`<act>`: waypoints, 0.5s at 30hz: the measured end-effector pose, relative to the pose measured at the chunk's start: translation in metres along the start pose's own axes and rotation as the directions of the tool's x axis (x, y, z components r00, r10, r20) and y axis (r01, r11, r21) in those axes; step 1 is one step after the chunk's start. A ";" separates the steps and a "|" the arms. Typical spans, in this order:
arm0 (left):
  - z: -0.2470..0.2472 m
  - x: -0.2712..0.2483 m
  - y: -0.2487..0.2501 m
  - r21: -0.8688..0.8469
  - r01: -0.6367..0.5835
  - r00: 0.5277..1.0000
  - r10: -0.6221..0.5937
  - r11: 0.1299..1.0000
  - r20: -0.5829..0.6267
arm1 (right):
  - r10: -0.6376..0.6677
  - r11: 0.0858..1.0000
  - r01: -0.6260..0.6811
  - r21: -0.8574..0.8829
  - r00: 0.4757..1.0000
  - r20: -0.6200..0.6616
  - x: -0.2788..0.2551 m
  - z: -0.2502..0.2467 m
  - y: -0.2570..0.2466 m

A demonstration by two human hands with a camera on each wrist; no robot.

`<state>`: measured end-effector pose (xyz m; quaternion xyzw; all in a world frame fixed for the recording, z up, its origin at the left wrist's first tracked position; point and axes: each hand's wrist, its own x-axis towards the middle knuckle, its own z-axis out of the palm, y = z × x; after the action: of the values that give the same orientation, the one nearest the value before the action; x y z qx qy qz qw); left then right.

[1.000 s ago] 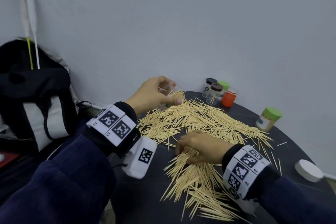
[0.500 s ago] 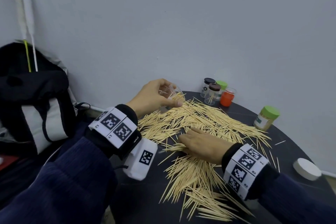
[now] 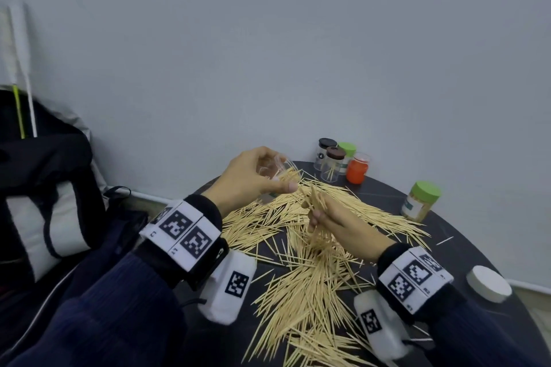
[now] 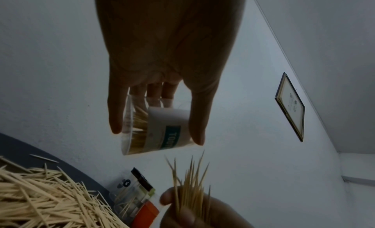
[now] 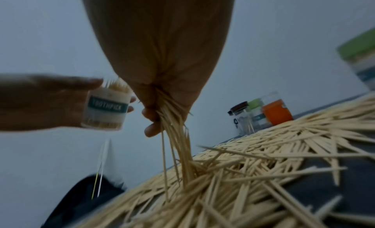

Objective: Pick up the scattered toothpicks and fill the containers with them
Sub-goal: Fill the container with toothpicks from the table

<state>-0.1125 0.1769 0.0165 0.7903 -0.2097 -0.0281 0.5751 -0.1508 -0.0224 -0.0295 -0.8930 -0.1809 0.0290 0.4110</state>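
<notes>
My left hand (image 3: pixel 253 179) grips a clear toothpick container (image 3: pixel 275 168) above the table's far left, tilted with its mouth toward the right; toothpicks show inside the container (image 4: pixel 150 132), whose label (image 5: pixel 107 106) reads TOOTHPICK. Just right of it and lower, my right hand (image 3: pixel 331 217) pinches a bundle of toothpicks (image 3: pixel 314 202), lifted off the pile, tips pointing up toward the container (image 4: pixel 188 183). Some held sticks (image 5: pixel 178 143) still trail down into the heap. Scattered toothpicks (image 3: pixel 307 286) cover the dark round table (image 3: pixel 465 235).
At the table's far edge stand two dark-lidded clear jars (image 3: pixel 329 161), a green-lidded jar (image 3: pixel 347 152) and an orange container (image 3: pixel 357 170). Another green-lidded jar (image 3: pixel 420 201) stands at the right, with a white lid (image 3: pixel 489 283) nearer. A black bag (image 3: pixel 44 188) sits left of the table.
My right hand closed on a bundle of toothpicks and lifted it from the pile up toward the container. The left hand kept holding the container in about the same place.
</notes>
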 end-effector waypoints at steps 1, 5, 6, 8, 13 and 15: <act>0.002 0.001 0.000 0.001 0.001 1.000 -0.001 1.000 0.001 | 0.010 0.998 -0.008 0.059 1.000 -0.025 0.000 -0.002 0.003; 0.011 0.004 -0.001 0.015 0.018 1.000 -0.018 1.000 0.009 | 0.074 0.958 -0.035 0.285 0.989 -0.128 -0.003 -0.011 0.013; 0.014 0.004 -0.001 0.023 0.021 1.000 -0.021 1.000 0.013 | 0.098 0.944 -0.042 0.327 0.983 -0.158 -0.003 -0.012 0.015; 0.021 0.007 -0.002 0.037 0.025 0.999 -0.026 0.999 0.028 | 0.143 0.913 -0.037 0.406 0.962 -0.235 -0.002 -0.014 0.019; 0.039 0.008 -0.001 0.090 0.052 0.992 -0.062 0.995 0.106 | 0.199 0.763 0.120 0.636 0.892 -0.407 0.006 -0.026 0.018; 0.044 0.008 0.001 0.098 0.066 0.984 -0.080 0.993 0.156 | 0.186 0.715 0.187 0.674 0.878 -0.441 0.007 -0.032 0.011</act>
<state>-0.1183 0.1340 0.0039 0.8183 -0.2271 -0.1029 0.5179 -0.1348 -0.0498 -0.0158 -0.6491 -0.0495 -0.1263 0.7485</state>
